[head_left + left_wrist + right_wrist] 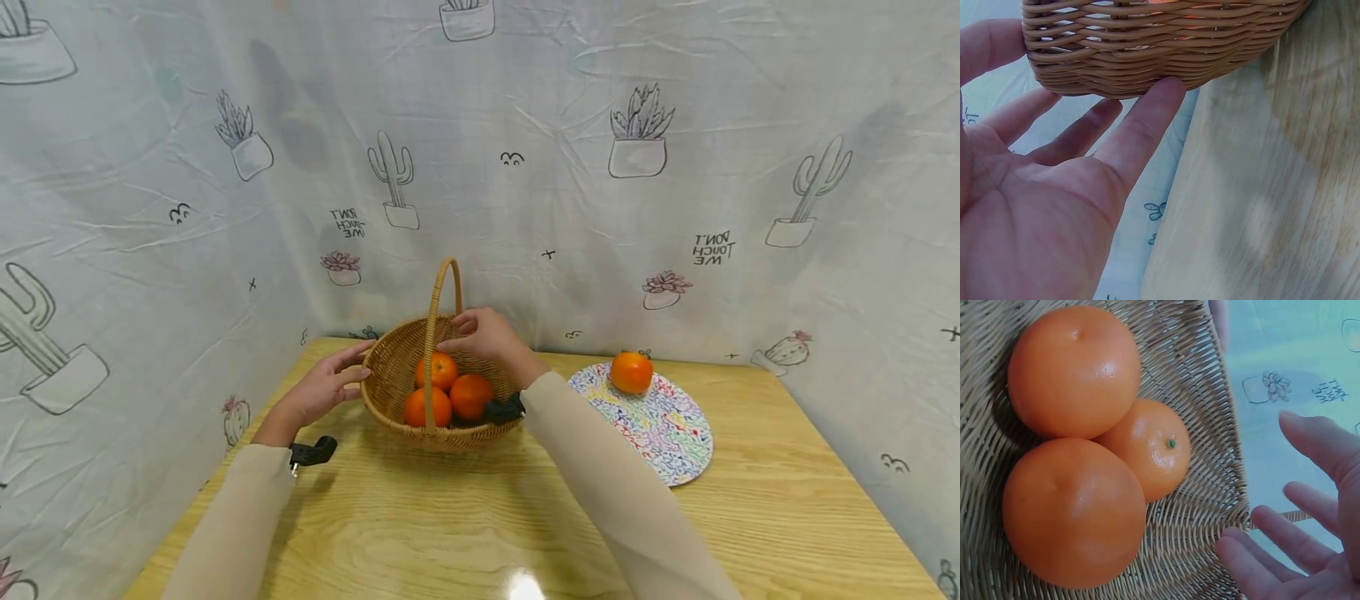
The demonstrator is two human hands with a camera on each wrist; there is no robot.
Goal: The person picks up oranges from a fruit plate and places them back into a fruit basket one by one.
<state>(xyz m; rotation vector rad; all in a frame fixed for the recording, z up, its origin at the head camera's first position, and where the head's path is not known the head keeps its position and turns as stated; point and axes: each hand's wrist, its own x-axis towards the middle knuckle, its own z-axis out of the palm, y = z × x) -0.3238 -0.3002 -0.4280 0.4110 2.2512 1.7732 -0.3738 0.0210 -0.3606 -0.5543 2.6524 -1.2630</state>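
Against the left side of a wicker basket (397, 427) my left hand (330, 387) rests with spread fingers. In the left wrist view, its fingertips (1169, 90) lie along the basket's outer wall. My right hand (491, 337) is over the far rim, beside the tall arched handle (432, 333). Its fingers are loosely bent and spread, with nothing held, as the right wrist view shows. Three orange fruits lie together inside the basket: two large oranges (1072, 372) and a smaller orange (1154, 450) with a green stem spot.
To the right, a round mat (678, 442) with multicoloured squiggles lies on the wooden table (420, 525). One orange fruit (632, 372) sits near the mat's far edge. A cactus-print sheet (540, 208) hangs close behind the basket and along both sides.
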